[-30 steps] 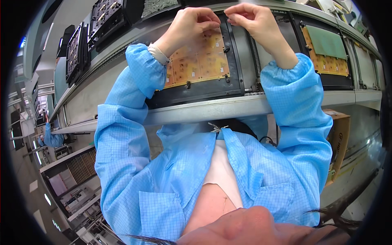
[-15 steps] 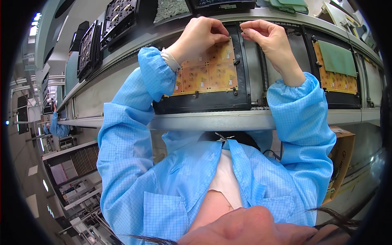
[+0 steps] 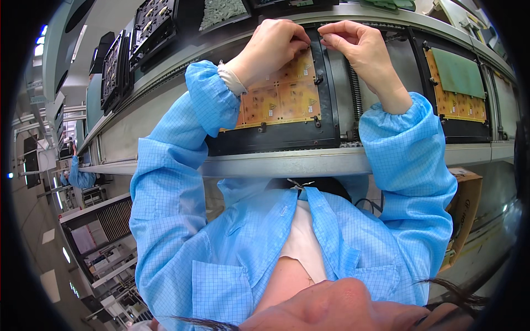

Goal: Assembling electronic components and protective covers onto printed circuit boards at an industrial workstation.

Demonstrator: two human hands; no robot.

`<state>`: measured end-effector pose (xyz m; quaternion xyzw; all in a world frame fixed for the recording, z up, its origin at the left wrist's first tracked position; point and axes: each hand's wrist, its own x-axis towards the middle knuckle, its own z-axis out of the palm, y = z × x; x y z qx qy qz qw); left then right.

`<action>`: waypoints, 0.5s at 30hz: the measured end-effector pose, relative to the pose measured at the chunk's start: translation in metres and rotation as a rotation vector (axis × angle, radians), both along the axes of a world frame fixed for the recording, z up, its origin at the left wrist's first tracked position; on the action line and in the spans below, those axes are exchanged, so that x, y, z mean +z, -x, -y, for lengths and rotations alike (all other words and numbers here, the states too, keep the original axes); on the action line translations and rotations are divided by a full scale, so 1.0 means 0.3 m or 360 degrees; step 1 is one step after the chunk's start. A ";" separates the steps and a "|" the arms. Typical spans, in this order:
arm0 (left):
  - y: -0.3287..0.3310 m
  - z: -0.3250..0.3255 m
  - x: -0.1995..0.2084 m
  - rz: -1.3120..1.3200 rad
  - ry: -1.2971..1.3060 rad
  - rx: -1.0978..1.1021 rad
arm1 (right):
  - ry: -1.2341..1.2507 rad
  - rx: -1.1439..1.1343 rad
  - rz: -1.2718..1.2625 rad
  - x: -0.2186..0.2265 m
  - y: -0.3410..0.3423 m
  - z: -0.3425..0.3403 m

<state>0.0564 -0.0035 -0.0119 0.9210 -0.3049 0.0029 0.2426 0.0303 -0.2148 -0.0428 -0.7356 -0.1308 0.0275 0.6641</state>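
A yellow-brown circuit board panel [image 3: 282, 100] lies in a black carrier frame [image 3: 329, 105], held along its edges by small dark clips. My left hand [image 3: 270, 52] bends over the panel's far right part, its fingertips pinched together near the far right corner. Across the frame's right bar, my right hand [image 3: 361, 52] is raised with thumb and forefinger closed, just right of the left fingertips. Anything between either hand's fingers is too small or hidden to make out. The left hand and wrist cover the panel's far left portion.
A metal rail [image 3: 287, 165] runs along the near side. To the right, another board [image 3: 462, 108] sits under a green sheet [image 3: 456, 71]. Behind are a tray of small pale parts [image 3: 222, 12] and black fixtures [image 3: 154, 27]. A cardboard box [image 3: 468, 207] stands lower right; a co-worker [image 3: 80, 177] is far left.
The view has tilted slightly. My right fingertips have moved a little left and farther away, closer to the left hand. The left hand stays at the panel's far right corner.
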 end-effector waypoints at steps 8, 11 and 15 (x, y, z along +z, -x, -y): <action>0.005 -0.012 0.000 0.0153 -0.0128 -0.0123 | 0.0097 -0.0009 0.0051 0.005 0.003 -0.006; -0.008 -0.024 0.000 0.0212 -0.0119 -0.0247 | 0.0117 -0.0001 0.0069 -0.002 -0.002 -0.008; -0.029 -0.031 -0.014 0.0388 -0.0233 -0.0410 | 0.0138 -0.0010 0.0066 -0.001 0.001 -0.012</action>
